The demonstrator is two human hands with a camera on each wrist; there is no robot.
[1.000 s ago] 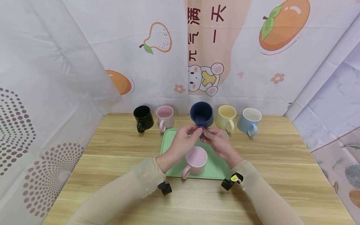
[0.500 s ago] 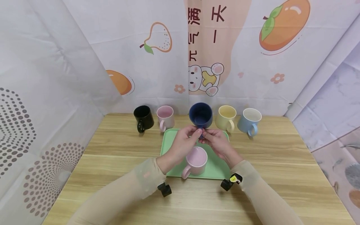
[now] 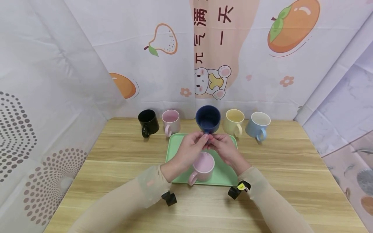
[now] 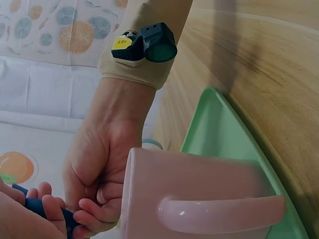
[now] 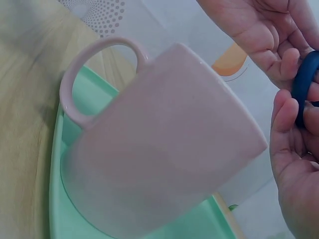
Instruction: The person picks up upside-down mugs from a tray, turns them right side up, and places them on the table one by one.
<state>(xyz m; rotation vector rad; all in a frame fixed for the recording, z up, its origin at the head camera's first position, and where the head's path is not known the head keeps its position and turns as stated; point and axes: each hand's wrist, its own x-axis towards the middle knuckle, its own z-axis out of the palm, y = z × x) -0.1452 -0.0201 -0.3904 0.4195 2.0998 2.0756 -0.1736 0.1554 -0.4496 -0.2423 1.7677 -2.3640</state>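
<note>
A dark blue mug point(image 3: 208, 118) is tipped so its inside faces the head camera. Its handle point(image 5: 302, 89) points toward the person, and both hands grip it. My left hand point(image 3: 190, 147) holds the handle from the left with thumb and fingers. From the other side, my right hand point(image 3: 226, 147) pinches the same handle, its fingertips meeting those of the left. Much of the handle is hidden by fingers in the head view. Below the hands, a pink mug point(image 3: 203, 167) stands upright on a light green tray point(image 3: 225, 178), its handle turned to the front left.
Along the back of the wooden table point(image 3: 122, 161) stand a black mug point(image 3: 149, 122) and another pink mug point(image 3: 171, 121) at left. A yellow mug point(image 3: 233, 122) and a light blue mug point(image 3: 257, 125) stand at right. A printed curtain point(image 3: 163, 74) hangs behind them.
The blue mug has shifted slightly left, with both hands staying on its handle. The other mugs and the tray stay in place.
</note>
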